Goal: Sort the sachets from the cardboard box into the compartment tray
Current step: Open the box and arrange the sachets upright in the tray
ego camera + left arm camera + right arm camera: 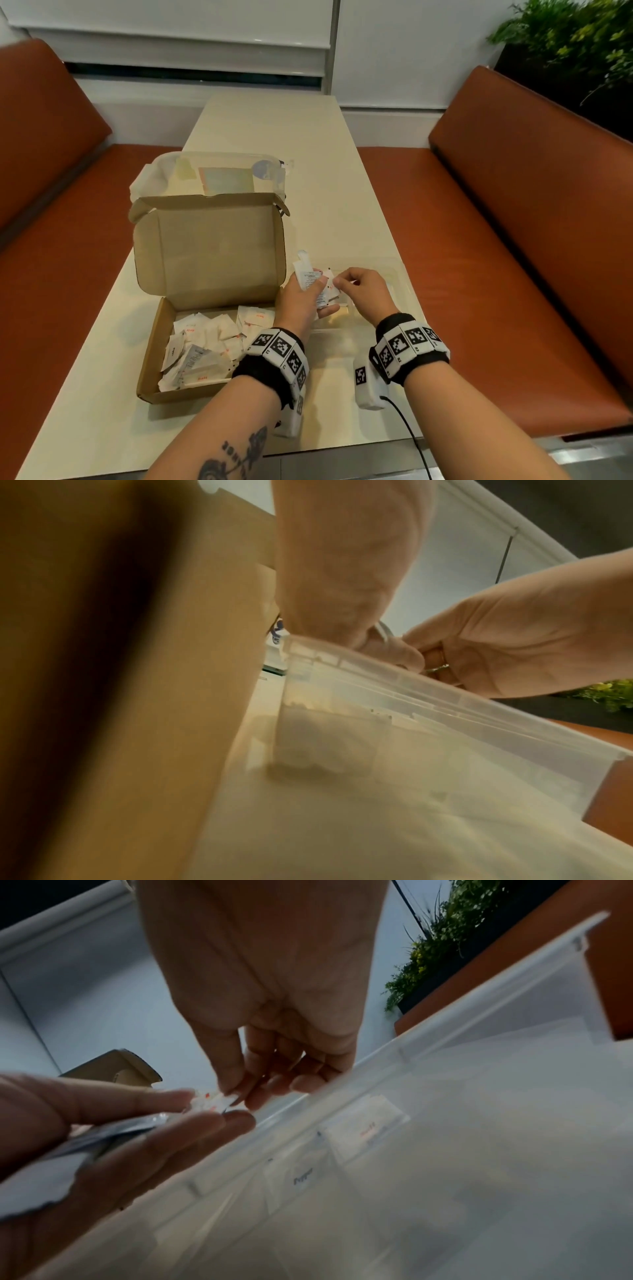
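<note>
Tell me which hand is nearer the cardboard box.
Left. The left hand holds a bunch of sachets just past the cardboard box at its right edge. The right hand is farther right, over the tray, pinching one sachet.

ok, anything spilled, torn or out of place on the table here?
Nothing stands out. Loose sachets stay inside the open cardboard box; the left hand holds a few over the clear compartment tray while the right hand pinches one. No spill visible.
</note>
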### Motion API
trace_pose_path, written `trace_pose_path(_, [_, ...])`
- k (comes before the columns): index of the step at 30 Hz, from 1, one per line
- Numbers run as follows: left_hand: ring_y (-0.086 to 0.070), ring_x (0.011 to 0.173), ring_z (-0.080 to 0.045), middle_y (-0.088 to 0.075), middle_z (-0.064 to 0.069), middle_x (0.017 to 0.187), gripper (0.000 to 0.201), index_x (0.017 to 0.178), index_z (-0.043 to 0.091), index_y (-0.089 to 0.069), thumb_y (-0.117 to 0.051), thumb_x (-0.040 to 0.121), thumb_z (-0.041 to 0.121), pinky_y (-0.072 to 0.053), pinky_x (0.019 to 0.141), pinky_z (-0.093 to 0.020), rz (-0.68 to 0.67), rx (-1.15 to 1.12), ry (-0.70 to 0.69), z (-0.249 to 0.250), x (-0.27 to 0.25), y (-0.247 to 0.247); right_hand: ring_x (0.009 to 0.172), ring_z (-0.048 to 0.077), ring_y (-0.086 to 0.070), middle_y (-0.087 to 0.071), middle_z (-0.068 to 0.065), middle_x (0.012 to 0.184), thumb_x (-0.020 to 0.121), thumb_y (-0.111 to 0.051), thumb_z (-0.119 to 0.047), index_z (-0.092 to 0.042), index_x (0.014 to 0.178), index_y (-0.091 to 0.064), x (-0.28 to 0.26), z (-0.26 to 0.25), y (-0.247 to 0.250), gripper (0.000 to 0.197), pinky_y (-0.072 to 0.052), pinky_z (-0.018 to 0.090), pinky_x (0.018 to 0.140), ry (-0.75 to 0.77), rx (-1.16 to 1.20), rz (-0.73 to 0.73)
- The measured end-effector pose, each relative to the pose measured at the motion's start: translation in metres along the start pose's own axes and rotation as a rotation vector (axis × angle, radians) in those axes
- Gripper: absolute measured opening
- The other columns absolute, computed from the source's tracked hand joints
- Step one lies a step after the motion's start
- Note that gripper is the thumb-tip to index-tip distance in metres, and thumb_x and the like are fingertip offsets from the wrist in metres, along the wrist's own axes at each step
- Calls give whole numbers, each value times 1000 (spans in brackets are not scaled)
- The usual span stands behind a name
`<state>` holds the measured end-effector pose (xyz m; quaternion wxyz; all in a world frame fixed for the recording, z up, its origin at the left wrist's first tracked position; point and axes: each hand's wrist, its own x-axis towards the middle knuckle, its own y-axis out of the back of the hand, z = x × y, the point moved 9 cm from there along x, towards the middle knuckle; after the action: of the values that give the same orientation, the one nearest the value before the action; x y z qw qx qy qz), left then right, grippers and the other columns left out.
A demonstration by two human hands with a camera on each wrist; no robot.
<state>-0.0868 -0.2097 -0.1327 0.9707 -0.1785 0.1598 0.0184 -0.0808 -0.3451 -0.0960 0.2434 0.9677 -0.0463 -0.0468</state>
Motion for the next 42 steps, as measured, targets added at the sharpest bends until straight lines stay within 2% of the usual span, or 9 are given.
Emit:
trace_pose_path(4, [-72,84,-23,-67,-9,104,18,109,18,-56,-56,94,9,-60,56,-31,0,20,5,-3,0,0,70,8,-51,-58,-4,78,94,-55,-17,-11,86,-62,3,1,12,12,-36,13,59,18,-56,76])
trace_pose_path(8, [-71,73,-18,-69,-8,93,14,96,21,-58,-57,92,7,-57,52,-29,45,36,-2,-2,2,5,68,13,-53,-59,0,78,94,-52,-17,-11,87,-58,4,5,29,11,-40,17,57,14,-27,125])
trace_pose_path(12, [-68,63,-13,-70,-7,87,13,94,22,-61,-62,89,11,-54,48,-26,42,76,-3,-2,3,4,60,10,-55,-60,0,72,91,-58,-11,-13,86,-60,4,3,35,6,-45,15,50,6,43,42])
trace_pose_path(17, [-67,59,-11,-69,-7,87,18,104,16,-63,-68,87,14,-50,42,-22,-1,93,-4,-2,2,-2,63,9,-53,-61,4,74,88,-62,-8,-11,90,-68,2,-9,29,7,-47,13,52,64,-47,-83])
trace_pose_path(24, [-67,58,-8,-70,-3,83,13,94,23,-61,-69,86,15,-47,43,-20,8,134,-40,-2,2,2,58,9,-60,-67,6,70,80,-73,-10,-8,94,-67,-2,-11,23,15,-51,19,59,24,42,-125])
trace_pose_path(32, [-68,60,-10,-69,-3,86,18,98,20,-60,-70,84,14,-48,44,-20,-8,132,-23,-4,1,1,63,13,-61,-62,10,72,81,-73,-11,-11,97,-60,-3,-17,27,21,-53,18,60,22,123,-55])
trace_pose_path(37, [-68,60,-10,-69,-3,83,18,99,19,-60,-70,85,14,-49,44,-21,-8,132,-39,-2,-1,1,53,10,-56,-54,14,68,80,-72,-8,11,79,-59,-2,-19,22,22,-47,13,54,34,-62,-63])
trace_pose_path(40, [-67,56,-8,-67,-4,84,17,98,17,-59,-70,85,13,-51,43,-22,62,109,-74,3,-2,8,60,15,-51,-53,10,67,81,-71,-12,8,78,-62,1,-16,27,22,-45,20,59,18,-122,-14])
trace_pose_path(42, [-65,54,-7,-65,-7,86,21,103,10,-60,-70,85,12,-51,42,-21,110,72,-93,7,-2,13,65,14,-48,-56,3,66,83,-69,-16,2,78,-67,3,-10,29,19,-36,14,53,-1,-178,15])
